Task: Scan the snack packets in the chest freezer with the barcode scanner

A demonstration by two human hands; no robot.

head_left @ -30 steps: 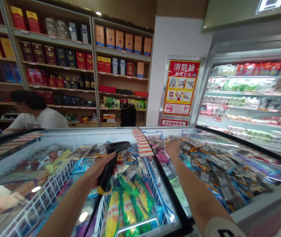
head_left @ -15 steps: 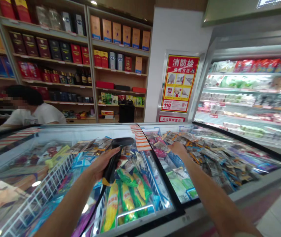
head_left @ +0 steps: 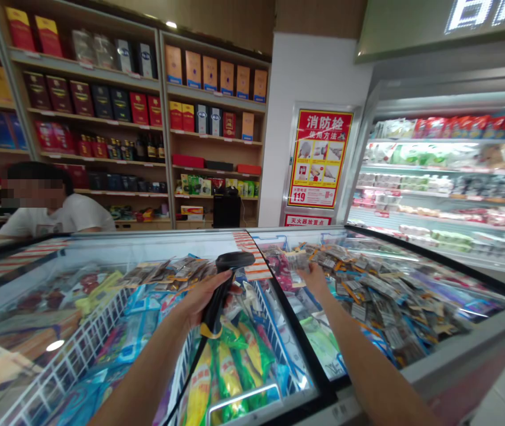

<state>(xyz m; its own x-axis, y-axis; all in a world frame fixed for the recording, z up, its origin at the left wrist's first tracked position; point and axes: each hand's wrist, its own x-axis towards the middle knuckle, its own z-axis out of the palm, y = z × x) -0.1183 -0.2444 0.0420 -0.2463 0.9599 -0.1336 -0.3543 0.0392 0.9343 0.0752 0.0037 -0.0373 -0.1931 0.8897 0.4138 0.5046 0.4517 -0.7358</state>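
Left hand grips the barcode scanner; outstretched right hand pinches a packet.

Just below the fingers of the left hand lie green-and-yellow plastic corn-printed packets, with a white wire basket off to their left. Far beyond those fingers stands tall wooden shelving of boxed bottles, and a person in a white shirt sits before it. Above the fingers of the right hand hangs a red-and-yellow paper poster; to their right is a lit open chiller shelf.
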